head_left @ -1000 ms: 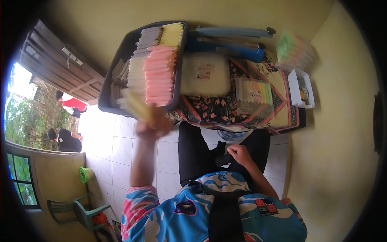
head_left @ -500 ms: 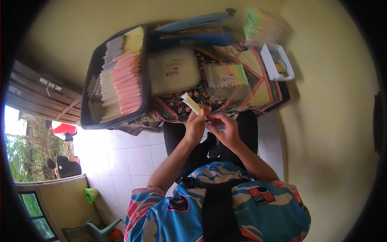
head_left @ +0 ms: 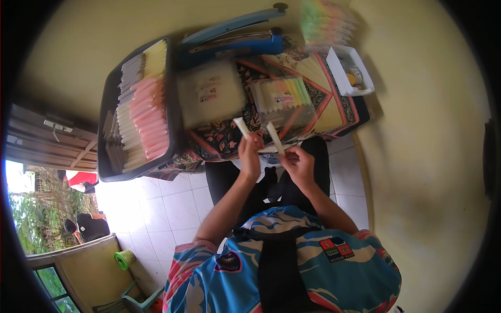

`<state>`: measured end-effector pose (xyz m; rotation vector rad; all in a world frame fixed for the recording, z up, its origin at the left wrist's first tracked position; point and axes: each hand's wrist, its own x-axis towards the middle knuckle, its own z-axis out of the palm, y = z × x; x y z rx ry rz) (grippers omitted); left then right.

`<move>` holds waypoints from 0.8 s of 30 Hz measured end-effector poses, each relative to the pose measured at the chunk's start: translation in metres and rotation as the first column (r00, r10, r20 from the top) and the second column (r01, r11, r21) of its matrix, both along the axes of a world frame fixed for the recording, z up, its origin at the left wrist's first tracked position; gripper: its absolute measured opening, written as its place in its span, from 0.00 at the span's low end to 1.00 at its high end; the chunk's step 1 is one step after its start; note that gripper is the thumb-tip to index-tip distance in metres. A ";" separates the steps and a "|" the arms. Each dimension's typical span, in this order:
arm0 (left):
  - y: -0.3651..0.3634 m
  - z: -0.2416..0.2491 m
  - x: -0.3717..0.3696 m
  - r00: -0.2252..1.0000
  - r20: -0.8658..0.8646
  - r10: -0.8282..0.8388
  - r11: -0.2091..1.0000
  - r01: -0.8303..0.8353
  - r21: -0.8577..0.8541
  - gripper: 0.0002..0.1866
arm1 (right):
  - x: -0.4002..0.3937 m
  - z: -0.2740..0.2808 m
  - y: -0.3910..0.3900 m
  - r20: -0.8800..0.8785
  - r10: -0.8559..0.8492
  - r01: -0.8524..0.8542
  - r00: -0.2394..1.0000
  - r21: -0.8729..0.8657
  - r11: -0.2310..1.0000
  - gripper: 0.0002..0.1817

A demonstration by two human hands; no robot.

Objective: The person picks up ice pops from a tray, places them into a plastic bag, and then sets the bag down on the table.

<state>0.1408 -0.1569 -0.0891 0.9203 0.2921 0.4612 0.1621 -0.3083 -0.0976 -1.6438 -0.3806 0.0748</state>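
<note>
My left hand (head_left: 250, 157) is closed around a slim, pale cream stick-shaped packet (head_left: 241, 126), whose upper end sticks out above the fingers. A little to the right, my right hand (head_left: 299, 166) pinches a second narrow whitish strip (head_left: 274, 137) by its lower end. The two strips stand apart, both tilted up and to the left. Just beyond them lies a clear plastic pack (head_left: 282, 98) of pastel sticks with a label. Left of it is a larger, blurry translucent stack of labelled bags (head_left: 211, 94).
A dark tray (head_left: 174, 104) full of pink, cream, yellow and greyish sticks stands on the left of the patterned cloth (head_left: 334, 107). Behind are a blue long-armed sealer (head_left: 235, 47), a bundle of coloured sticks (head_left: 329, 23) and a white box (head_left: 340, 73). Two people are outside.
My right hand has moved away from my left hand, and a second pale strip now shows in it. The view has turned slightly, shifting the table to the left.
</note>
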 end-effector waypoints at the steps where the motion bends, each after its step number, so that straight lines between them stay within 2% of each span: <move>1: 0.011 -0.003 0.003 0.998 -0.061 0.021 0.999 -0.018 0.050 0.17 | 0.000 -0.003 -0.009 -0.025 -0.006 0.006 1.000 0.017 1.000 0.09; 2: 0.023 -0.006 0.006 0.992 -0.120 0.046 0.994 -0.034 0.101 0.15 | 0.000 -0.007 -0.018 -0.050 -0.010 0.012 0.999 0.033 0.999 0.09; 5: 0.039 -0.008 0.013 0.983 -0.171 0.066 0.939 -0.004 0.343 0.10 | -0.003 -0.022 -0.036 -0.076 -0.034 0.029 0.997 -0.066 0.997 0.09; 7: 0.041 -0.012 0.018 0.975 -0.189 0.117 0.846 0.001 0.533 0.07 | -0.006 -0.028 -0.039 -0.082 -0.042 0.034 0.996 -0.101 0.994 0.09; 8: 0.039 -0.006 0.018 0.970 -0.194 0.145 0.785 0.007 0.620 0.07 | -0.006 -0.031 -0.038 -0.083 -0.040 0.032 0.996 -0.095 0.995 0.09; 9: 0.032 0.008 0.016 0.969 -0.206 0.134 0.738 0.041 0.674 0.13 | -0.005 -0.035 -0.035 -0.084 -0.037 0.030 0.996 -0.089 0.996 0.09; 12: 0.025 0.007 0.022 0.980 -0.074 0.182 0.424 -0.011 0.905 0.18 | 0.001 -0.037 -0.027 -0.057 -0.040 0.034 0.998 -0.108 0.994 0.09; 13: 0.024 0.002 0.023 0.972 -0.138 0.191 0.406 0.050 0.912 0.21 | 0.003 -0.036 -0.024 -0.050 -0.043 0.038 0.998 -0.104 0.994 0.09; 16: 0.025 -0.018 0.029 0.981 -0.005 0.193 0.267 -0.048 0.962 0.19 | 0.006 -0.028 -0.021 0.032 -0.042 0.047 0.999 -0.148 0.988 0.09; 17: 0.025 -0.018 0.030 0.980 -0.022 0.196 0.282 -0.035 0.959 0.17 | 0.007 -0.025 -0.020 0.070 -0.040 0.052 0.997 -0.172 0.984 0.09; 20: 0.025 -0.020 0.033 0.972 0.081 0.219 0.240 -0.134 0.961 0.13 | -0.001 -0.022 -0.026 0.126 -0.043 0.074 0.991 -0.248 0.966 0.09; 24: 0.023 -0.021 0.031 0.978 0.066 0.197 0.259 -0.117 0.959 0.11 | -0.003 -0.021 -0.024 0.185 -0.052 0.093 0.981 -0.220 0.971 0.10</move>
